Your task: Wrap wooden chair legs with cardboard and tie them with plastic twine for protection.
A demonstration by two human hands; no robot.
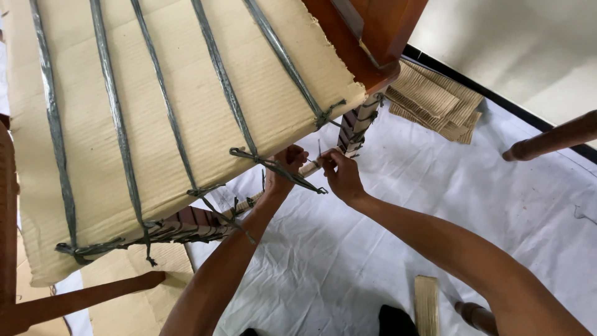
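A: Working under the edge of the cardboard sheet (186, 106), we have both hands at one spot on the wrapped wooden rail (205, 227). Our left hand (285, 167) is clenched around the rail near a grey-green strap (277, 167), and our right hand (341, 175) pinches a thin end of strap between fingertips, just beside the wrapped leg (357, 127).

B: How far along do we judge it?

A: Well along, we think. Five straps already cross the cardboard and are knotted along its lower edge, and the rail and leg are bound in corrugated strips. The knot at our fingers looks loose and is the piece in hand.

B: And what lies about us?

A: A white sheet (398, 224) covers the floor. A stack of cardboard pieces (435, 102) sits by the wall, well apart, and one narrow cardboard strip (426, 305) lies near our right arm. Bare wooden legs (550, 142) show at the right, unwrapped.
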